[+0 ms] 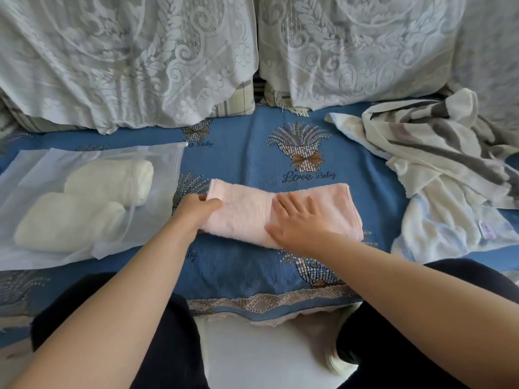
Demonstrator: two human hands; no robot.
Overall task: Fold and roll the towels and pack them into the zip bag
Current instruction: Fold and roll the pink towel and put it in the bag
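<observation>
The pink towel [283, 213] lies folded into a long strip on the blue cover [247, 153], mid-scene. The left hand [196, 213] pinches its left end, fingers curled round the edge; the right hand [297, 224] lies flat on the strip, fingers straight and spread. Left of it the mesh bag [31, 175] holds two white rolls [92, 197] — well apart from the towel. At right, a heap of striped towels [438, 161]; behind, lace-covered cushions [126, 60].

Left hand [196, 211] fingertips hidden under pink towel [244, 214] end
</observation>
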